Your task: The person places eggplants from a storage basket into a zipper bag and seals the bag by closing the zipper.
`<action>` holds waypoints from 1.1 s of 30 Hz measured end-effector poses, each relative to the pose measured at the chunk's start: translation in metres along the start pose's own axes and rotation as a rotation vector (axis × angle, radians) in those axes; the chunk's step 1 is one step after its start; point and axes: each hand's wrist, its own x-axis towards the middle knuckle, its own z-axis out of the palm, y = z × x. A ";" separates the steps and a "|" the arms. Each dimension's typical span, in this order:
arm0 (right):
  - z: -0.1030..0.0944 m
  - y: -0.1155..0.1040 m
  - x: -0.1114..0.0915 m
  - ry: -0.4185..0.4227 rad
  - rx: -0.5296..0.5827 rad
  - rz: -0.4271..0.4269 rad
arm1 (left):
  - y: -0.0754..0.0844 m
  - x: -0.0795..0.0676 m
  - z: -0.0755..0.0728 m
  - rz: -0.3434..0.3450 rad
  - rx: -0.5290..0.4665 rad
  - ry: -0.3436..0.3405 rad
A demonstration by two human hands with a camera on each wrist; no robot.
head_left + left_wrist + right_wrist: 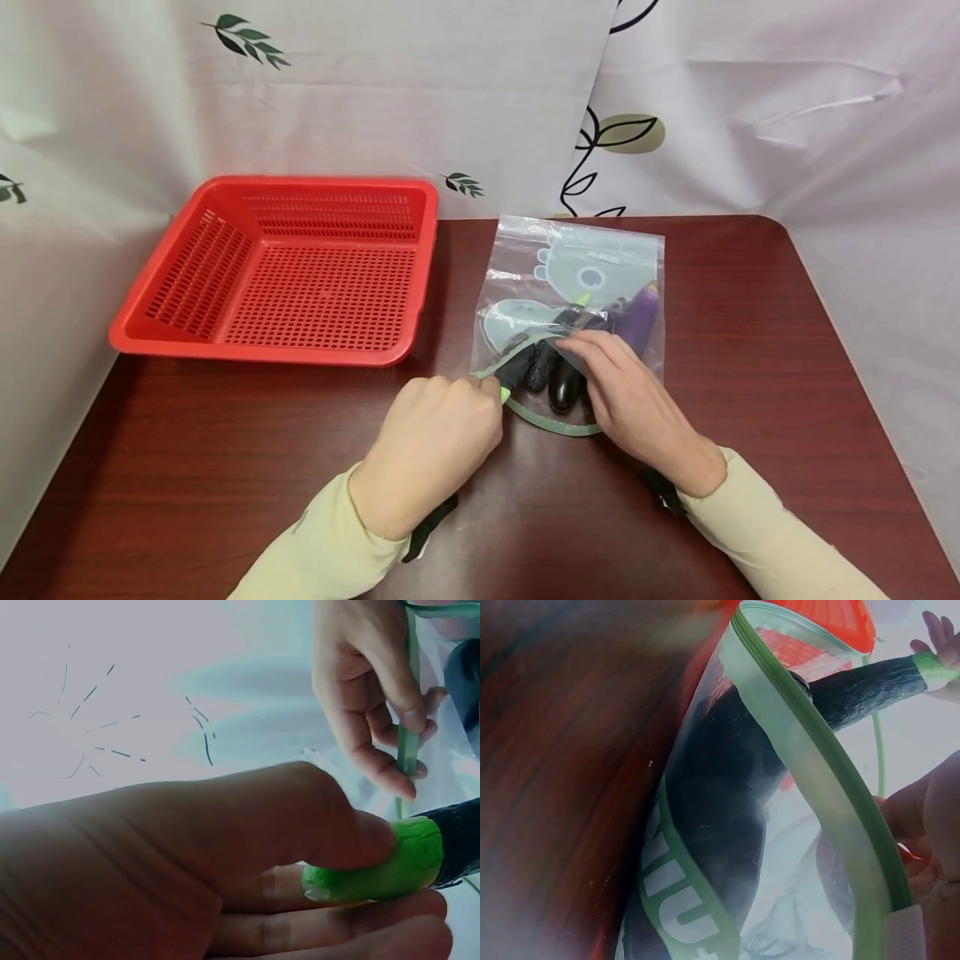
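My left hand (446, 429) pinches the bright green end of a dark, bumpy cucumber (416, 851) between thumb and fingers. The cucumber's dark body passes through the mouth of a clear zip bag (506, 250) with pale green prints. Thumb and fingers of my right hand (637, 400) pinch the bag's green-edged rim, which bows apart into an open mouth (840, 780). Inside the bag lie a purple eggplant (639, 321), a glossy dark eggplant (566, 390) and another dark bumpy vegetable (542, 367). Film and fingers partly hide these contents.
A red perforated basket (322, 354) stands at the left of the brown table (750, 350), with nothing visible in it. White curtains (360, 92) with leaf prints close off the back and sides. Both wrists wear dark straps below pale sleeves.
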 end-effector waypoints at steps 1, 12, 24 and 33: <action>0.000 0.000 0.000 -0.001 0.001 0.000 | 0.000 0.000 0.001 0.002 0.002 0.000; 0.000 -0.001 0.000 -0.016 -0.001 0.009 | 0.002 0.005 0.011 -0.018 0.001 0.014; 0.000 0.000 0.001 0.002 -0.002 -0.005 | 0.008 0.008 0.019 -0.051 -0.035 -0.011; 0.000 -0.002 0.001 -0.007 -0.001 0.001 | 0.011 0.011 0.024 -0.035 -0.055 -0.015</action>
